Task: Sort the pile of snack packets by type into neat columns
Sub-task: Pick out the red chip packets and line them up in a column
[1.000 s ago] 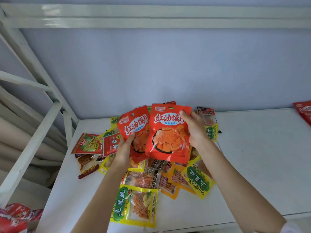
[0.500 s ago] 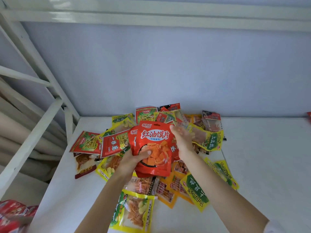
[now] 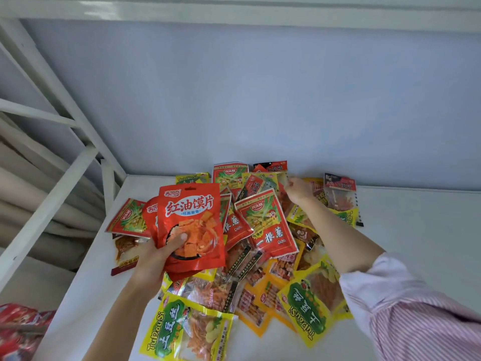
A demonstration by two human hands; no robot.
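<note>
1. the sorting looks barely begun — no neat column shows anywhere on the white table [image 3: 416,230], and the pile of glossy snack packets [image 3: 260,256] lies mixed and overlapping across its middle, from near the far wall down to the near edge.
2. the left hand [image 3: 153,259] grips a small stack of orange-red foil packets with white lettering [image 3: 191,225], thumb pressed on the front one; a second of the same type peeks out behind at the left. this stack is held above the left part of the pile, not laid down.
3. the held stack stands upright facing the camera, its long axis running near to far, top seam toward the far wall and tilted slightly right.
4. the right hand [image 3: 298,190] reaches into the far side of the pile with its fingers curled at a clear-windowed packet; whether it has a firm pinch on it i cannot tell.
5. left to do, as i judge it — nearly everything: the red-and-green packets [image 3: 265,222], the yellow-and-green packets [image 3: 309,306] and the orange-yellow ones all lie at different angles and want gathering by type.
6. the yellow-and-green packet at the near right lies skewed, its long axis slanting from near left to far right.
</note>
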